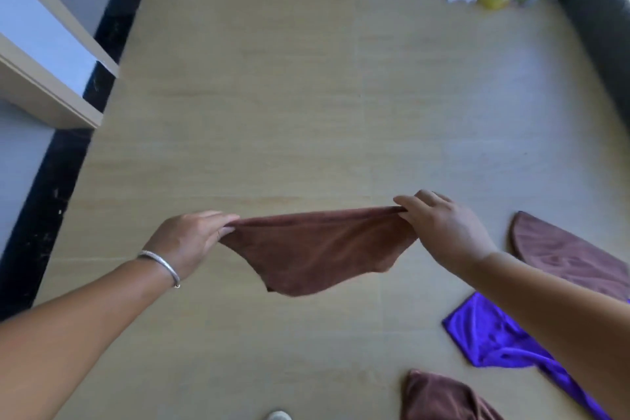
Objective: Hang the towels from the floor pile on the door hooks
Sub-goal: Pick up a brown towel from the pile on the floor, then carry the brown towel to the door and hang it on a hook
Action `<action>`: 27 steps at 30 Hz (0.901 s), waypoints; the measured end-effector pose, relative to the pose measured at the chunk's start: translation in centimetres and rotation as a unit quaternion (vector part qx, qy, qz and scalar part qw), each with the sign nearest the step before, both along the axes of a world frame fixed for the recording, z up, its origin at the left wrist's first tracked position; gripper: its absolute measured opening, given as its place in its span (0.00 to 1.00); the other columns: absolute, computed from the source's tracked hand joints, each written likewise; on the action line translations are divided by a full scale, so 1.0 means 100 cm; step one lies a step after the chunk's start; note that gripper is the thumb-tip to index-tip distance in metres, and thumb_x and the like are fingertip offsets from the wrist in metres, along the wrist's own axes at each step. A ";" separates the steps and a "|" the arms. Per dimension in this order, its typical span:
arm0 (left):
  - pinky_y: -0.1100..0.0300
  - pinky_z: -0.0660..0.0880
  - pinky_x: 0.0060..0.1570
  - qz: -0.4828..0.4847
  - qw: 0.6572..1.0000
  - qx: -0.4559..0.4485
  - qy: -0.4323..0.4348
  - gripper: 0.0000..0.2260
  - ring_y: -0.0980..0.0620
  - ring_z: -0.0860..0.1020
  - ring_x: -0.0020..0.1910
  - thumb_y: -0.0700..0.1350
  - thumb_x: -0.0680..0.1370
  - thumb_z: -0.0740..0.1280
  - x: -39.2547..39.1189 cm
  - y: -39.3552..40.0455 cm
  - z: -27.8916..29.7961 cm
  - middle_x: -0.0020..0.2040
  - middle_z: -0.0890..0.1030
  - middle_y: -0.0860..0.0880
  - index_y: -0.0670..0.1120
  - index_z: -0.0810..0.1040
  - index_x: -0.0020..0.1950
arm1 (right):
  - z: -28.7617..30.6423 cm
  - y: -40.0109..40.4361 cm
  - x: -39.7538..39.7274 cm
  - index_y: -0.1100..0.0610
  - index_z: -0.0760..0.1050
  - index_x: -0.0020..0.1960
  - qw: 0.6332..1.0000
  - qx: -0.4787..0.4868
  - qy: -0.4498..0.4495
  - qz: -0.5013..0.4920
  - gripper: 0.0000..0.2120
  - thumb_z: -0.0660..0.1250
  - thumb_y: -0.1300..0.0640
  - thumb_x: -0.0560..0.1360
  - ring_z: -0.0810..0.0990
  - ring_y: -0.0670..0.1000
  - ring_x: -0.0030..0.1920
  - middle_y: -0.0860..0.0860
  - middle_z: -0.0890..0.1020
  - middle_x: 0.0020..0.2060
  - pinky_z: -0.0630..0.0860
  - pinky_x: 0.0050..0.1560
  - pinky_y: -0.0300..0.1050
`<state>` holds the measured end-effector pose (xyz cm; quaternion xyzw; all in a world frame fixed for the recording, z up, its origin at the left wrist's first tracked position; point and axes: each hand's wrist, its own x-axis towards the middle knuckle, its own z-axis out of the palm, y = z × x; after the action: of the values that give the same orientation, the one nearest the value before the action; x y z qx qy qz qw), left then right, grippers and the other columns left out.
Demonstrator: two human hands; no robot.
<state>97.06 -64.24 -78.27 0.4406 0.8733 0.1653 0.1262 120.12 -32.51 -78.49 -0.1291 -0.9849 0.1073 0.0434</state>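
Both hands are closed in pinches on one brown towel (317, 252): the left hand (189, 239) grips its left top corner between thumb and fingertips, and the right hand (443, 228) grips the right top corner the same way. Held apart like this, the top edge is drawn nearly taut, presumably so the cloth is spread flat and a hanging edge can be found for a hook. The towel is carried in the air above the floor (289, 78), touching nothing else. Its long axis runs left to right between the hands, rising slightly toward the right, and the body sags downward to a rounded point. Left on the floor at the right are a second brown towel (566, 256), a purple cloth (491, 334) and a third brown towel (439, 399). No door hooks are seen, so hanging is judged not yet begun
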 end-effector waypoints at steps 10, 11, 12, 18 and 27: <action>0.61 0.70 0.27 0.022 0.994 0.083 0.072 0.10 0.56 0.75 0.29 0.58 0.74 0.60 -0.007 -0.014 0.384 0.31 0.78 0.58 0.56 0.77 0.45 | 0.405 -0.008 0.011 0.54 0.73 0.39 0.997 0.075 0.011 0.027 0.09 0.68 0.53 0.76 0.79 0.53 0.30 0.46 0.77 0.28 0.72 0.26 0.43; 0.60 0.72 0.29 0.009 0.993 0.089 0.073 0.07 0.58 0.75 0.30 0.56 0.76 0.63 -0.008 -0.015 0.417 0.33 0.78 0.60 0.55 0.78 0.45 | 0.438 -0.009 0.012 0.54 0.73 0.39 0.995 0.093 0.016 0.037 0.09 0.67 0.52 0.77 0.79 0.52 0.30 0.46 0.77 0.28 0.72 0.27 0.43; 0.59 0.73 0.31 -0.005 0.992 0.097 0.075 0.04 0.58 0.75 0.32 0.53 0.76 0.65 -0.010 -0.017 0.454 0.35 0.78 0.60 0.55 0.78 0.45 | 0.477 -0.011 0.014 0.54 0.72 0.41 0.993 0.110 0.007 0.039 0.09 0.64 0.51 0.78 0.80 0.52 0.32 0.46 0.78 0.30 0.72 0.29 0.44; 0.66 0.71 0.38 -0.052 0.976 0.131 0.164 0.03 0.60 0.77 0.39 0.48 0.78 0.67 -0.020 -0.018 0.638 0.41 0.79 0.60 0.54 0.80 0.48 | 0.659 -0.013 0.015 0.51 0.77 0.43 0.969 0.218 0.098 0.068 0.08 0.61 0.56 0.78 0.79 0.50 0.40 0.46 0.77 0.39 0.77 0.35 0.44; 0.59 0.72 0.43 -0.027 0.955 0.157 0.251 0.04 0.57 0.78 0.42 0.47 0.79 0.66 -0.034 -0.020 0.843 0.42 0.82 0.58 0.54 0.81 0.47 | 0.842 -0.021 -0.004 0.50 0.78 0.45 0.961 0.161 0.224 -0.001 0.07 0.63 0.52 0.79 0.76 0.49 0.37 0.43 0.77 0.35 0.71 0.39 0.42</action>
<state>93.61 -66.23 6.07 0.5058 0.8274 0.1810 -0.1640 119.69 -34.63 5.75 -0.0938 -0.9540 -0.0269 0.2833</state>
